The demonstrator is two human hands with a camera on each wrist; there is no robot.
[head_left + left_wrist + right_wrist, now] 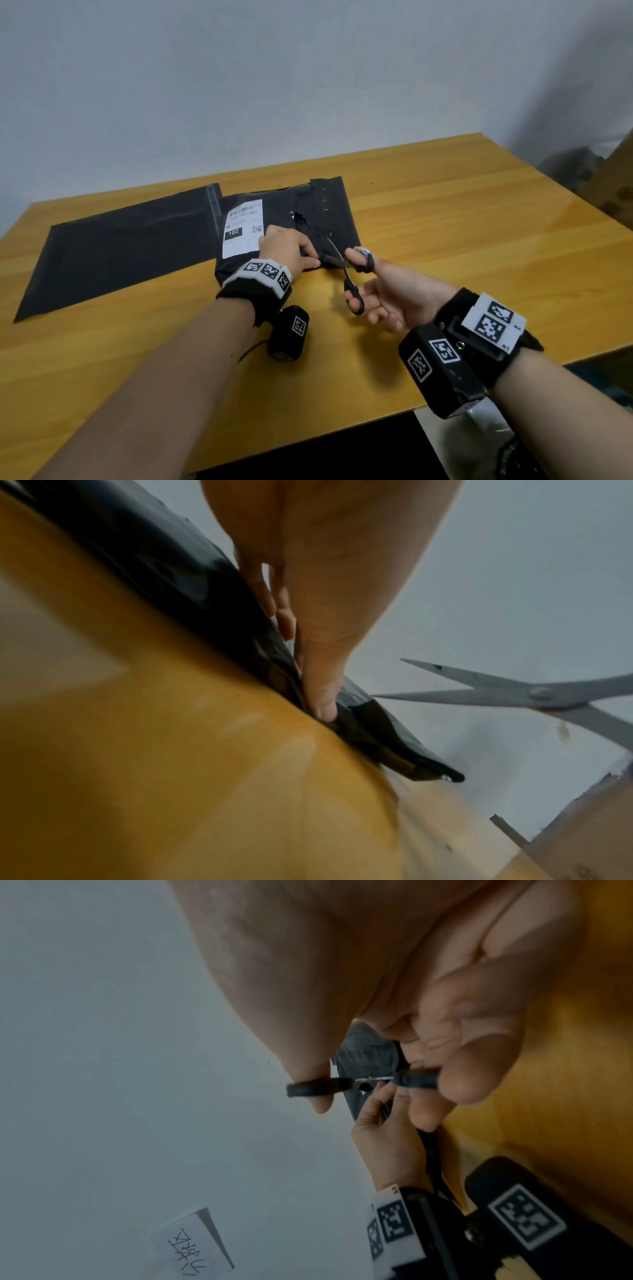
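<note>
A black plastic mailer parcel (318, 212) with a white shipping label (243, 228) lies on the wooden table (445, 219); its top has a torn hole. My left hand (291, 250) pinches the parcel's near edge (363, 723) between thumb and fingers. My right hand (383, 294) holds black-handled scissors (346, 270) with thumb and fingers through the loops. The blades (479, 688) stand apart, right at the parcel's near edge beside my left thumb. In the right wrist view the scissors' handles (342, 1085) sit between my thumb and fingers.
A flat empty black mailer bag (120, 253) lies on the table to the left of the parcel. A white wall rises behind the table. Brown cardboard (613, 174) stands at the far right. The table's near edge runs below my forearms.
</note>
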